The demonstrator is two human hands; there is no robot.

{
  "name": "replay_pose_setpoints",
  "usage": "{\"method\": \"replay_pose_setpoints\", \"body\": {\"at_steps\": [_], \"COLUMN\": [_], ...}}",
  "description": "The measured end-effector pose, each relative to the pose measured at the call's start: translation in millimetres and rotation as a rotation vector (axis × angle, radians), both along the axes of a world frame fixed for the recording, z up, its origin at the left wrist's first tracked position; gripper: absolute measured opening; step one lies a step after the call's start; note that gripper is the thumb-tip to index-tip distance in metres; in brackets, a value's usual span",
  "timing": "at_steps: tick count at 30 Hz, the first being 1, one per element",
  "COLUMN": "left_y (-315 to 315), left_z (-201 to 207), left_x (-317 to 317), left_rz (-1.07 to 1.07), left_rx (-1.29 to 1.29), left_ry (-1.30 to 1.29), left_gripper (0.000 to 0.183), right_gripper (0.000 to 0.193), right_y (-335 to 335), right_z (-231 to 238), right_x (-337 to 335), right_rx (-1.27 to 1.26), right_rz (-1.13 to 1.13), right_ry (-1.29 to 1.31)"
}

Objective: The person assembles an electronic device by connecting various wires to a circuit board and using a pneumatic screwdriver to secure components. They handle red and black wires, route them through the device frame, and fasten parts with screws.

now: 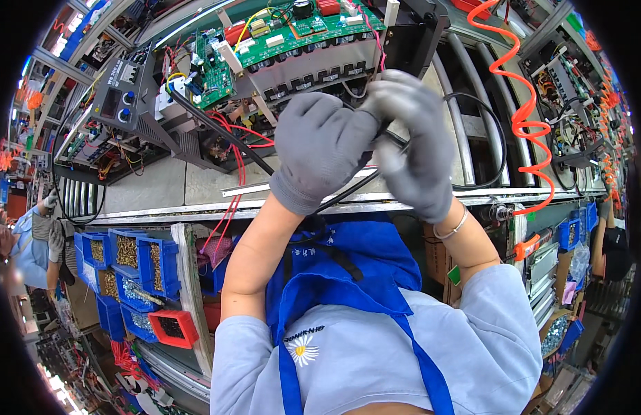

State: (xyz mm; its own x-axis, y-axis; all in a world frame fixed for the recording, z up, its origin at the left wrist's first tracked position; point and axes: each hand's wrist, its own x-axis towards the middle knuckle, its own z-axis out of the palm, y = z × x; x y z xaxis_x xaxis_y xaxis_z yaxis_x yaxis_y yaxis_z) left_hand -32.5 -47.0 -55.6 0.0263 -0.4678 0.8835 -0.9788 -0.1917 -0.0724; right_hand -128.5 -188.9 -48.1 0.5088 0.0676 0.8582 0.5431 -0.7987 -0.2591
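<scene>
In front of me both hands wear grey gloves and meet over a thick black cable (355,185). My left hand (324,145) is curled closed round it. My right hand (421,149) is partly blurred, its fingers bent over the cable against the left fingertips. One stretch of cable slants back to an opened machine at the left, and a loop curves out to the right. Just beyond my hands stands an electrical unit with a green circuit board (293,41) on top. Red wires (239,162) hang from it over the bench edge.
A dark control panel with blue knobs (120,104) stands at the left. Metal rollers (476,104) and a coiled orange air hose (524,124) are at the right. Blue bins (130,247) of small fasteners and a red bin (174,328) sit at the lower left. Another person's gloved hand (56,242) shows far left.
</scene>
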Motion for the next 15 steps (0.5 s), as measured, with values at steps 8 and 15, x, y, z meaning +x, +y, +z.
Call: {"method": "replay_pose_setpoints", "body": {"at_steps": [8,15], "left_y": [23,5], "left_z": [-8,-3], "left_x": [27,-12], "left_rz": [-0.051,0.109], "left_rx": [-0.275,-0.049], "left_ry": [1.241,0.497], "left_gripper": [0.026,0.017], "right_gripper": [0.034,0.051], "right_y": [-24,-35], "right_z": [-17,-9], "right_x": [-3,-20], "right_rx": [-0.311,-0.204], "right_rz": [-0.335,-0.389], "right_ry": [0.307,0.381]}}
